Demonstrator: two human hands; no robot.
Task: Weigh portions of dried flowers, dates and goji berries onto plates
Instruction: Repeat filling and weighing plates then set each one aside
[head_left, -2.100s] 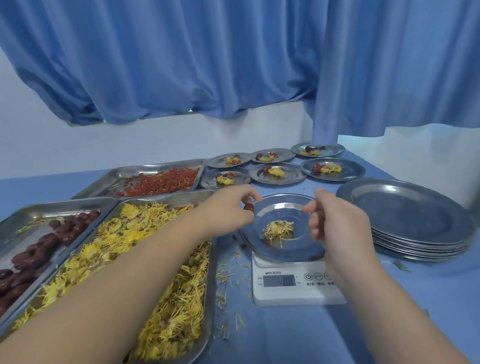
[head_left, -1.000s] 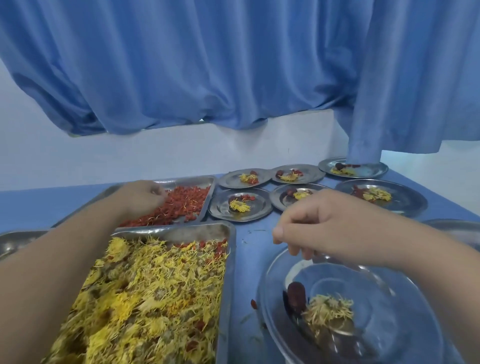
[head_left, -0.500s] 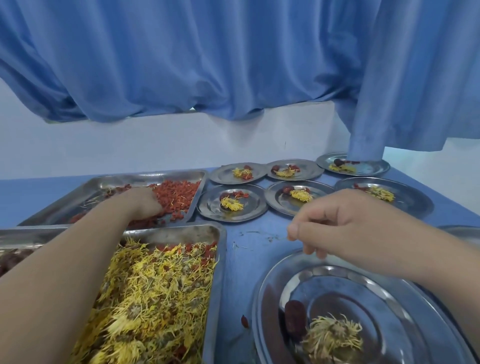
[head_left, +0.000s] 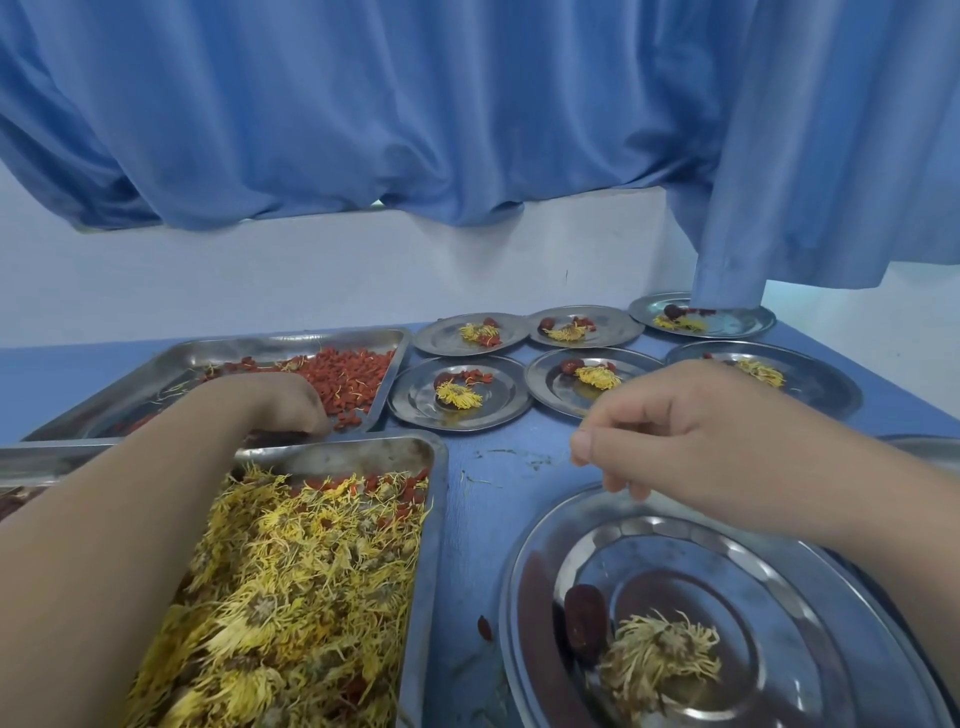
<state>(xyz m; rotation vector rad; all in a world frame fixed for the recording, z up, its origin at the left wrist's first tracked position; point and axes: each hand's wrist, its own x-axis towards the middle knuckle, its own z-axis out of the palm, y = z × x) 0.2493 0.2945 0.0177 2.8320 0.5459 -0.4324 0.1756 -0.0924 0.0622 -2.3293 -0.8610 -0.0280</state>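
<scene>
Head view.
- Left hand (head_left: 280, 402): knuckles up, fingertips buried in the goji berries (head_left: 348, 376). Whether it grasps any cannot be told.
- Right hand (head_left: 691, 441): fingers loosely curled, holding nothing visible, over the far rim of the plate (head_left: 524, 587).
- Below that hand, nearer the person: a date (head_left: 584, 616) touching a dried flower (head_left: 657, 657).
- Flower tray (head_left: 435, 519): just on the near side of the left hand.

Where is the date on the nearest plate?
Head view, lower right: the date lies in the left half of the nearest plate, just left of its dried flower.
</scene>
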